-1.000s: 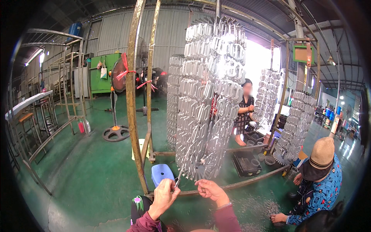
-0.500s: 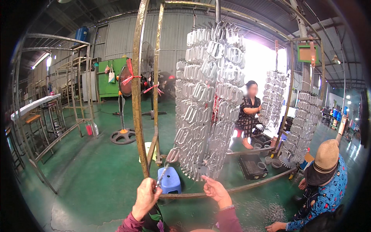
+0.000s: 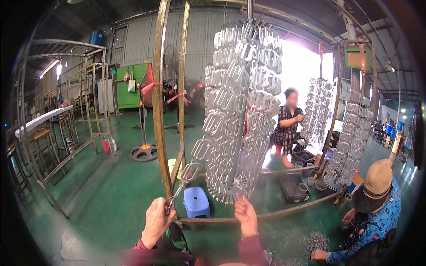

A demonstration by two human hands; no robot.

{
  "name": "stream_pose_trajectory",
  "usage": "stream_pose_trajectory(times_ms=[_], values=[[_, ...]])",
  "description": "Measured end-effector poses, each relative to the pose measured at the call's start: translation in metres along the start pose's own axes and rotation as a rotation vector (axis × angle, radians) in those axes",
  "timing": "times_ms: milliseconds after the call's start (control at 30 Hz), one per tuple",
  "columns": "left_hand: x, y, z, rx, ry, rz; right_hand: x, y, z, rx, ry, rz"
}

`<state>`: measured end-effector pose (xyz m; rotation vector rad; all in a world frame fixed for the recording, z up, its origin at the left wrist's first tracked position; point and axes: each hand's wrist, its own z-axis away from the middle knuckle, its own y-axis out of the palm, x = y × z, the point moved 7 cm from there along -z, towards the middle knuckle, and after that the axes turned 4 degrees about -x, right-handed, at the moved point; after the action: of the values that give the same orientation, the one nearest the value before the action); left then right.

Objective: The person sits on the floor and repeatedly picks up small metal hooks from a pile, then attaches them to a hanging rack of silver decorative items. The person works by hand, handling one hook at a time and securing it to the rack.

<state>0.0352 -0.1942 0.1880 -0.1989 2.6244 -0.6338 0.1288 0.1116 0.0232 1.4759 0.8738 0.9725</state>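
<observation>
My left hand [image 3: 156,217], closed, grips a slim metal tool [image 3: 176,193] that points up and away. At its far end is a looped metal piece [image 3: 191,172]; I cannot tell whether it is joined to the tool. My right hand [image 3: 246,215] is raised with its fingers drawn together at the toothed bottom disc [image 3: 231,193] of a tall hanging rack. What those fingertips hold, if anything, is too small to make out. Tiers of silvery looped metal pieces [image 3: 230,102] cover the rack around its central pole.
A rusty metal frame [image 3: 159,97] surrounds the rack, its bottom bar crossing just beyond my hands. A blue stool [image 3: 196,201] stands by its left post. One person [image 3: 290,119] sits behind at another rack [image 3: 316,111]; a co-worker in a hat [image 3: 377,181] crouches at right. Black trays [image 3: 293,188] sit on the floor.
My left hand has shifted slightly left, the tool with it. My right hand has turned more upright, its fingers drawn together at the disc. The rack looks slightly turned.
</observation>
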Motion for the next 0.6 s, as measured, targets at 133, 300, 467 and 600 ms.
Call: stream_pose_trajectory(times_ms=[133,300,467,600], values=[[-0.019,0.024,0.005,0.039,0.067,0.093,-0.005,0.001,0.005,0.047,-0.021,-0.232],[-0.031,0.071,0.018,0.127,0.012,0.191,0.005,0.005,0.011,0.052,-0.067,-0.355],[-0.057,0.124,0.017,0.189,0.05,0.249,0.029,-0.004,0.02,0.052,-0.109,-0.332],[-0.076,0.16,0.008,0.174,0.072,0.236,0.043,0.0,0.029,0.019,-0.155,-0.31]])
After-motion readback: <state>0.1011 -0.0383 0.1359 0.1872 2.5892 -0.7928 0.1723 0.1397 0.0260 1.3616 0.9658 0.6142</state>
